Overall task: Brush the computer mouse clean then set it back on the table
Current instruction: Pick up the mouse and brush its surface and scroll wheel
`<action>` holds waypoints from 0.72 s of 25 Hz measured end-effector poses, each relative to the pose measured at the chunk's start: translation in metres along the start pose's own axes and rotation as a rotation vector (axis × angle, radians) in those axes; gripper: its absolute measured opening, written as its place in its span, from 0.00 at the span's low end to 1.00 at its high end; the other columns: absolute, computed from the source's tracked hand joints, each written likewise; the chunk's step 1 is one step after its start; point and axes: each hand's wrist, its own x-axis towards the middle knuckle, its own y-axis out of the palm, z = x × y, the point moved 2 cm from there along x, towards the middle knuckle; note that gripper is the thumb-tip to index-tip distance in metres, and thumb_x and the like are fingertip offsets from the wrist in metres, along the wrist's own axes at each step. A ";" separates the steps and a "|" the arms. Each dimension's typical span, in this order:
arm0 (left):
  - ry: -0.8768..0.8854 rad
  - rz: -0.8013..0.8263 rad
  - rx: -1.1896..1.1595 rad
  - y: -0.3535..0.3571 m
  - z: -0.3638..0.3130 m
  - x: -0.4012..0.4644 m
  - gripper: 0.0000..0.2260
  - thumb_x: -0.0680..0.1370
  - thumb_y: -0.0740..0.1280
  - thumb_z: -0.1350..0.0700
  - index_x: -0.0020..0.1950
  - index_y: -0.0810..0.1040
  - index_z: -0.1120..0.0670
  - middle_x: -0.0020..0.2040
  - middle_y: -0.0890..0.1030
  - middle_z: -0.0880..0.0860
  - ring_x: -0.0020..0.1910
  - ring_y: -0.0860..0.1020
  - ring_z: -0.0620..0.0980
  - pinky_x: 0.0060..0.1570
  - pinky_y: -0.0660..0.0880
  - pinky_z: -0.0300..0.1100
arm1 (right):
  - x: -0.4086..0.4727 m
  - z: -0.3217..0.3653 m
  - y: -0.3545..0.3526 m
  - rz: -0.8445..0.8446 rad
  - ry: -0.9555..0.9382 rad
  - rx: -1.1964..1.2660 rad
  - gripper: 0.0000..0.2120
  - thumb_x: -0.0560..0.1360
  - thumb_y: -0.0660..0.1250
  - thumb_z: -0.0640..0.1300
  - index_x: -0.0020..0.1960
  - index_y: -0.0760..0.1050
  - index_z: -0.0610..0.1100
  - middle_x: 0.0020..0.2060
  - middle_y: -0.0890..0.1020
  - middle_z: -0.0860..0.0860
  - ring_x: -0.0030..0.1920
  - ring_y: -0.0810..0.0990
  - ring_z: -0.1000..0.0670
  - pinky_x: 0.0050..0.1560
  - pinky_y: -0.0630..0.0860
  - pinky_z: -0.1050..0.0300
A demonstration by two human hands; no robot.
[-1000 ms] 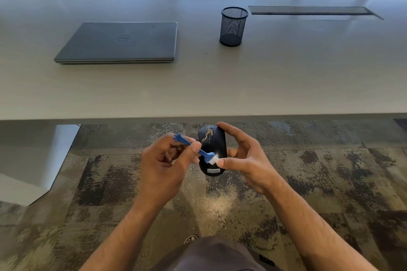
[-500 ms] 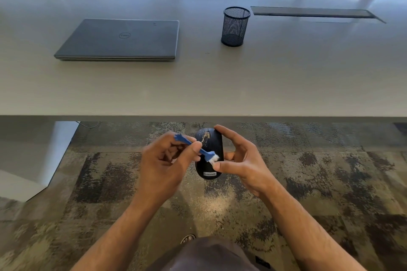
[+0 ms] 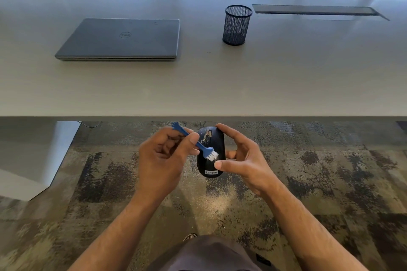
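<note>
because the mouse (image 3: 211,152) is held out in the air in front of the worktop (image 3: 198,86) edge, above the carpet (image 3: 330,171), whatever gets swept off it probably falls to the floor rather than onto the worktop. the right hand (image 3: 244,160) cradles the mouse from its right side, one finger curled over the far end and the thumb pressed near the logo end, leaving the top face bare for brushing. the left hand (image 3: 163,158), just left of the mouse, pinches the handle of a small blue brush (image 3: 198,144) with curled fingers, angling its white bristles down onto the middle of the mouse. pale specks show on the mouse's far left part, so cleaning looks unfinished. a closed laptop (image 3: 120,38) and a mesh pen cup (image 3: 236,25) sit well beyond the mouse, on the worktop.
</note>
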 end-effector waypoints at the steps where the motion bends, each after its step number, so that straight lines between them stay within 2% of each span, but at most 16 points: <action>1: -0.008 0.003 0.010 0.002 0.001 -0.001 0.04 0.75 0.72 0.49 0.48 0.83 0.41 0.39 0.86 0.47 0.36 0.86 0.47 0.37 0.82 0.38 | 0.001 0.000 0.001 0.003 -0.004 0.004 0.42 0.63 0.80 0.37 0.74 0.70 0.52 0.65 0.82 0.41 0.53 0.87 0.36 0.59 0.80 0.35; 5: -0.058 -0.072 -0.006 -0.008 0.006 0.006 0.03 0.74 0.72 0.47 0.47 0.83 0.42 0.39 0.86 0.48 0.37 0.86 0.48 0.39 0.82 0.40 | 0.003 -0.001 -0.002 0.015 0.003 0.018 0.43 0.64 0.79 0.35 0.76 0.68 0.50 0.65 0.82 0.42 0.54 0.86 0.35 0.59 0.80 0.33; 7: -0.075 -0.113 -0.010 -0.017 0.006 0.012 0.02 0.75 0.72 0.49 0.46 0.83 0.43 0.38 0.86 0.49 0.36 0.86 0.49 0.39 0.82 0.38 | 0.003 -0.001 -0.003 0.012 0.005 0.017 0.44 0.63 0.79 0.36 0.76 0.68 0.49 0.65 0.82 0.43 0.55 0.85 0.34 0.60 0.80 0.33; 11: -0.021 -0.077 -0.073 -0.017 0.001 0.015 0.05 0.76 0.73 0.54 0.48 0.84 0.43 0.39 0.86 0.50 0.34 0.85 0.50 0.37 0.82 0.40 | 0.006 0.000 -0.002 0.027 -0.003 0.024 0.43 0.63 0.80 0.36 0.76 0.69 0.49 0.66 0.81 0.43 0.55 0.85 0.34 0.59 0.80 0.34; 14: -0.028 -0.034 -0.059 -0.009 0.002 0.013 0.04 0.76 0.73 0.52 0.48 0.83 0.43 0.39 0.86 0.50 0.34 0.85 0.50 0.36 0.81 0.38 | 0.009 0.001 0.001 0.047 -0.005 0.031 0.43 0.64 0.79 0.35 0.76 0.68 0.48 0.67 0.80 0.42 0.55 0.86 0.35 0.59 0.80 0.34; 18: -0.062 -0.119 -0.001 -0.012 0.007 0.016 0.03 0.75 0.72 0.53 0.49 0.83 0.47 0.39 0.86 0.49 0.36 0.86 0.49 0.38 0.82 0.40 | 0.009 0.004 0.001 0.057 -0.006 0.033 0.43 0.64 0.79 0.35 0.76 0.68 0.48 0.68 0.80 0.41 0.55 0.86 0.34 0.58 0.79 0.31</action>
